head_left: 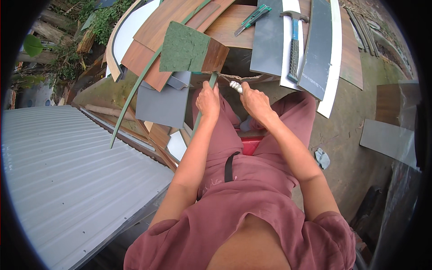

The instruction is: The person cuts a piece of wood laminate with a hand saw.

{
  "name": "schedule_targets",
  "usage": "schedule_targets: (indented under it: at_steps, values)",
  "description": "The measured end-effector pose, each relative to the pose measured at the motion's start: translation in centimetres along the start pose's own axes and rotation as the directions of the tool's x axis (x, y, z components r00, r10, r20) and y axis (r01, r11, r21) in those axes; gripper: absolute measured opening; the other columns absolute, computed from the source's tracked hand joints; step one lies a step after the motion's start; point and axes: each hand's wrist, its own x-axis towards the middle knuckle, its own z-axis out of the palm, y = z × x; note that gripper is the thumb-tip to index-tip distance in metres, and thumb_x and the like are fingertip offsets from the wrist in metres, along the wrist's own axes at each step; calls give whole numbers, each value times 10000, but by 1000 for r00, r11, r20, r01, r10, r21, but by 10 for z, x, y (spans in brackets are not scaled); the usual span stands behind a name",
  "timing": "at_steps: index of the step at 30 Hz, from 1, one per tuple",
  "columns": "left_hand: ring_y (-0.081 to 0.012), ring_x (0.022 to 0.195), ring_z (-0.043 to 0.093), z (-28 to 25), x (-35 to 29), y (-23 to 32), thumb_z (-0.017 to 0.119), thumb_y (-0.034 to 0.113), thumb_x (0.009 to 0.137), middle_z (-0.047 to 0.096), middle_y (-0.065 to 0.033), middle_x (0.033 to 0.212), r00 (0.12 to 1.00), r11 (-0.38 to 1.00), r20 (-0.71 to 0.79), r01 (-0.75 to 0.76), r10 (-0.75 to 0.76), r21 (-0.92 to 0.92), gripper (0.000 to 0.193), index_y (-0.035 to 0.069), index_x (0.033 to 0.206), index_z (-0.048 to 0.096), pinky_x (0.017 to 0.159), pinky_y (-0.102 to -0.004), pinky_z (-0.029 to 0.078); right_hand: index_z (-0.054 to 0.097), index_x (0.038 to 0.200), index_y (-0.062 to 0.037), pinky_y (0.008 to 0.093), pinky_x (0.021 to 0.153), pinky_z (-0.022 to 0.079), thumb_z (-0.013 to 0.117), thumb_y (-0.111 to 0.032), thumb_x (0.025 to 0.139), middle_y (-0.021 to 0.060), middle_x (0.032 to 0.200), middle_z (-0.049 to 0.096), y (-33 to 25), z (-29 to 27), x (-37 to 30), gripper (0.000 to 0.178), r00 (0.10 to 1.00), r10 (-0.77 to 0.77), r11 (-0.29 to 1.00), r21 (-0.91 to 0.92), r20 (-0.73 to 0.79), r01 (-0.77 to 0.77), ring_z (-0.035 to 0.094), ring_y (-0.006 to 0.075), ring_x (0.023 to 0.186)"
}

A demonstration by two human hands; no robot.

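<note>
My left hand (208,101) is closed around a narrow green strip (198,120), which runs down past my left thigh. My right hand (256,103) grips a slim tool (236,86) by its white, cord-like wrapped handle; the thin dark tip reaches toward the strip just above my left fingers. Whether tip and strip touch, I cannot tell. Directly beyond both hands stands a block (184,47) with a rough green top and a brown side. A second, longer green strip (144,72) curves past the block's left side.
On the boards ahead lie a claw hammer (294,42) with a blue and black handle and a green utility knife (253,20). Wood-look panels (155,31) and grey panels (270,49) overlap there. Corrugated metal sheeting (76,175) covers the left; more panels (389,141) lie at right.
</note>
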Motion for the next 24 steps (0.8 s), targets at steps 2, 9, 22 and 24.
schedule_targets:
  at_steps: [2, 9, 22, 24]
  values:
    - [-404, 724, 626, -1, 0, -1, 569, 303, 882, 642, -196, 742, 1000, 1000, 4, -15, 15, -1, 270, 48, 908, 487, 641, -511, 479, 407, 999, -23, 545, 636, 477, 497, -147, 880, 262, 713, 615, -8, 3, 12, 194, 1000, 0, 1000, 25, -18, 0, 608, 453, 708]
    - [-438, 711, 612, -2, -2, -2, 566, 308, 887, 629, -236, 717, 1000, 1000, 3, 5, -5, -21, 296, 22, 878, 491, 635, -517, 473, 418, 930, -11, 532, 609, 492, 483, -116, 870, 255, 697, 617, 10, -11, -35, 137, 1000, 10, 1000, 5, 0, -10, 619, 440, 683]
    - [-377, 977, 582, -44, -16, 2, 595, 260, 867, 599, -237, 1013, 976, 977, 34, -213, 214, -27, 410, -7, 1163, 500, 803, -432, 469, 413, 912, -13, 536, 588, 492, 471, -131, 881, 246, 675, 614, 18, -7, -28, 135, 999, -10, 1000, -12, -51, 10, 619, 439, 663]
    - [-310, 997, 574, -102, -25, 30, 604, 248, 861, 599, -182, 1032, 942, 915, 217, -165, 257, -368, 425, -2, 1196, 525, 843, -381, 450, 398, 942, -24, 542, 600, 481, 495, -139, 877, 251, 678, 608, 18, -6, -27, 163, 999, 17, 1000, 0, -30, -17, 611, 446, 675]
